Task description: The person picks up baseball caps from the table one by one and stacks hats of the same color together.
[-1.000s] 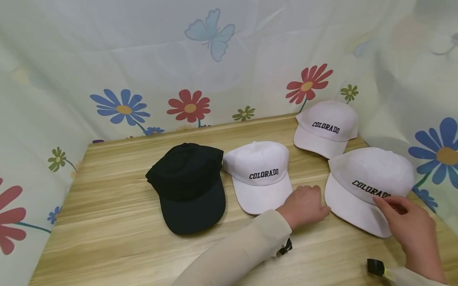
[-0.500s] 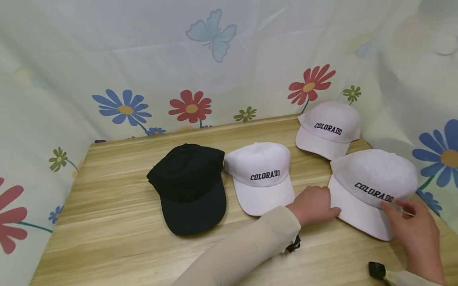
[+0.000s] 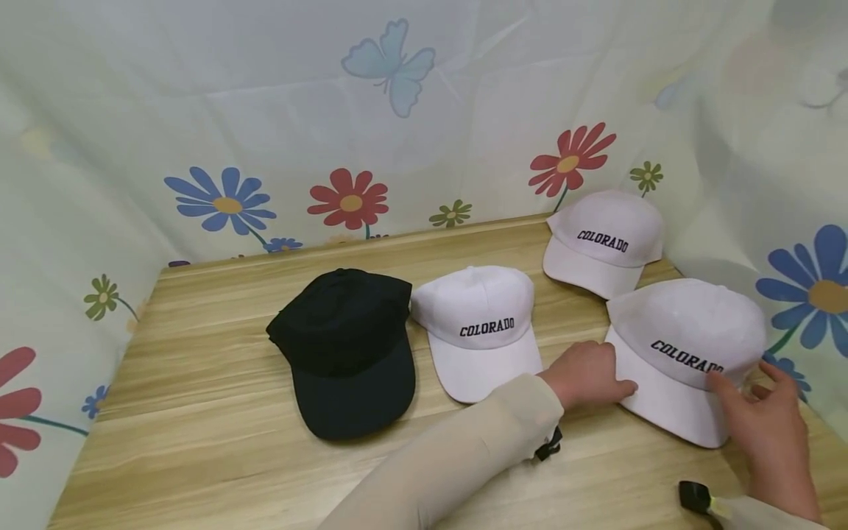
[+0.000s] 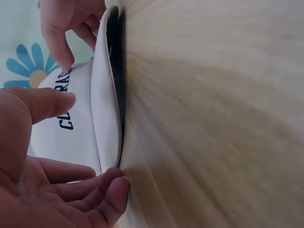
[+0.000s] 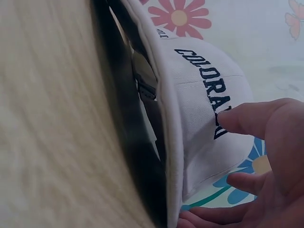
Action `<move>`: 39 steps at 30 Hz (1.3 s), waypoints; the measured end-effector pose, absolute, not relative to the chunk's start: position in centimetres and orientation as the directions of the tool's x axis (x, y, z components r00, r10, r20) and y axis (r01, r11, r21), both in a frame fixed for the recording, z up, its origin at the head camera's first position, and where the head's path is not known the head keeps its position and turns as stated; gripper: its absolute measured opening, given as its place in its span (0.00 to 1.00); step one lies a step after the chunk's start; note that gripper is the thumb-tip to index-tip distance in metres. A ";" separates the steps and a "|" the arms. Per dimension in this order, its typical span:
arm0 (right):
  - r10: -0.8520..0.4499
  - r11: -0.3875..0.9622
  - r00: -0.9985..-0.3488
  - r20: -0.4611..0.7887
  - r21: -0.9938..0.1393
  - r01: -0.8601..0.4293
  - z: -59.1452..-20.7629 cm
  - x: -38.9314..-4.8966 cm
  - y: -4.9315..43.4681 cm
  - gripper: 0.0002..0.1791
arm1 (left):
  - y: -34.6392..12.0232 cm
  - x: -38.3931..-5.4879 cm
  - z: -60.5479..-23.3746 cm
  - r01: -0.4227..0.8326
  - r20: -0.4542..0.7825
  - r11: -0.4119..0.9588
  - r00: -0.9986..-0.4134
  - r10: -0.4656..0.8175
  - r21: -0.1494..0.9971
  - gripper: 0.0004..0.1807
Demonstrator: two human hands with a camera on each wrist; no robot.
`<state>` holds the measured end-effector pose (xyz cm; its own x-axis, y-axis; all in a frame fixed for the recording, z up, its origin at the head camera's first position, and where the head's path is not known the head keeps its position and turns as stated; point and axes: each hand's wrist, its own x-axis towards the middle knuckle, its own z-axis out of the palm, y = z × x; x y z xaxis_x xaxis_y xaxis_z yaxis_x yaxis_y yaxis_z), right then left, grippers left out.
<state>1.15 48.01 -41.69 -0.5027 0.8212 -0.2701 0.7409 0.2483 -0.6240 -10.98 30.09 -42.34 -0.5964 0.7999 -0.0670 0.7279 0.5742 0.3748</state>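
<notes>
A white baseball cap (image 3: pixel 689 331) lettered COLORADO sits at the right front of the wooden table. By the left edge of its brim is my left hand (image 3: pixel 589 375). The left wrist view shows those fingertips (image 4: pixel 114 183) at the brim edge and the thumb apart from them, over the cap. On the other side, my right hand (image 3: pixel 765 412) has its thumb by the last letters of the crown. Its other fingers (image 5: pixel 218 213) spread loosely beside the cap, in the right wrist view. The dark underside of the brim shows there too.
A second white COLORADO cap (image 3: pixel 480 331) lies left of my left hand, beside a black cap (image 3: pixel 344 353). Another white cap (image 3: pixel 606 239) stands at the back right corner. Flowered cloth (image 3: pixel 265 96) hangs behind and along both sides of the table (image 3: pixel 218 456).
My left hand has moved right, up to the brim of the front right cap. The fingers of my right hand have spread out along the cap's side. The other caps stay put.
</notes>
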 end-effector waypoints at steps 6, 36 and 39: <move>0.820 0.249 -0.503 -0.272 -0.622 0.743 -41.7 1.2 48.1 0.52 | 30.4 -11.3 -42.4 0.697 -0.090 0.561 -0.589 0.803 0.448 0.18; 0.827 -0.115 -0.395 -0.401 -0.808 0.578 -44.6 2.0 50.1 0.43 | 29.0 -12.6 -41.8 0.352 -0.160 0.514 -0.684 0.712 0.782 0.06; 0.819 -0.096 -0.413 -0.398 -0.805 0.586 -44.3 2.1 49.9 0.44 | 29.0 -12.7 -41.8 0.366 -0.147 0.516 -0.689 0.710 0.775 0.09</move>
<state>2.13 49.90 -44.32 -0.4132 0.8189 -0.3983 0.5858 -0.0958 -0.8048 -12.68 28.99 -41.76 -0.6892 0.7095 -0.1469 0.3655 0.5155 0.7750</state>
